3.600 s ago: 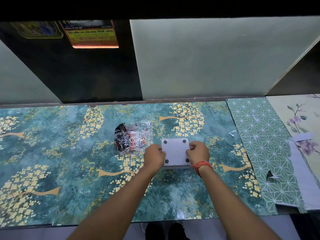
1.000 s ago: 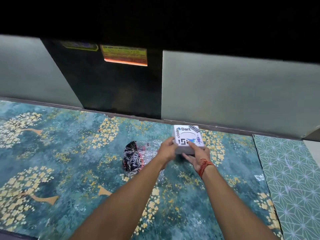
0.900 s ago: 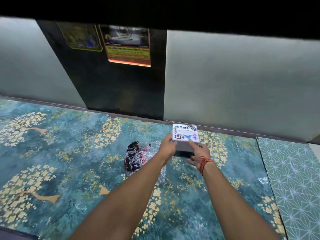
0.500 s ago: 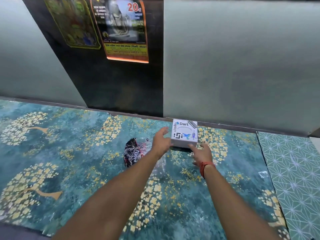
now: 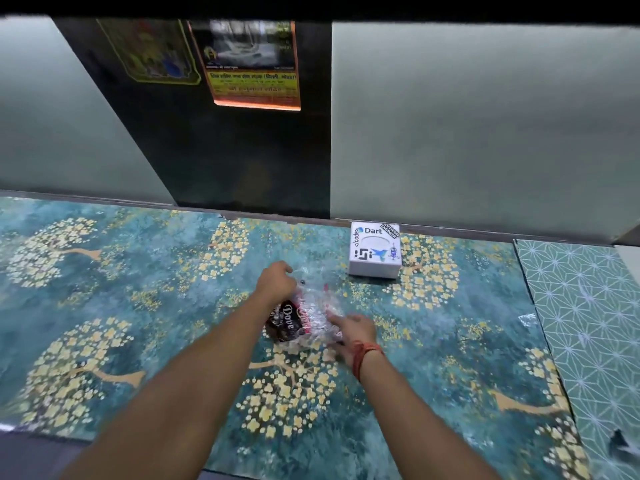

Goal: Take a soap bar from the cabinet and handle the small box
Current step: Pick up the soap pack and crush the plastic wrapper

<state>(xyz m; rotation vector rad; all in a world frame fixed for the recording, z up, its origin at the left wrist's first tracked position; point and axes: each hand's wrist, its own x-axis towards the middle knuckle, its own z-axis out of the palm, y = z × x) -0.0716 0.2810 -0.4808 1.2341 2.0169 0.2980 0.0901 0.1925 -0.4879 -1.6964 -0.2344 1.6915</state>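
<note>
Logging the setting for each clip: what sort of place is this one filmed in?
Probably a home, at a storage cabinet or shelf unit. The surface is lined with floral decorative paper, frosted sliding panels stand behind it, and a printed calendar hangs in the dark gap. A small sticker-covered box and a plastic-wrapped soap packet suggest household use.

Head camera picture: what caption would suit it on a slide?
Both hands reach a plastic-wrapped Dove soap pack; stickered white box sits behind.

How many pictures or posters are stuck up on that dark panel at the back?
2. A yellow-edged picture sits upper left on the dark panel; an orange-bordered poster hangs just to its right. The black band above may hide more.
</note>
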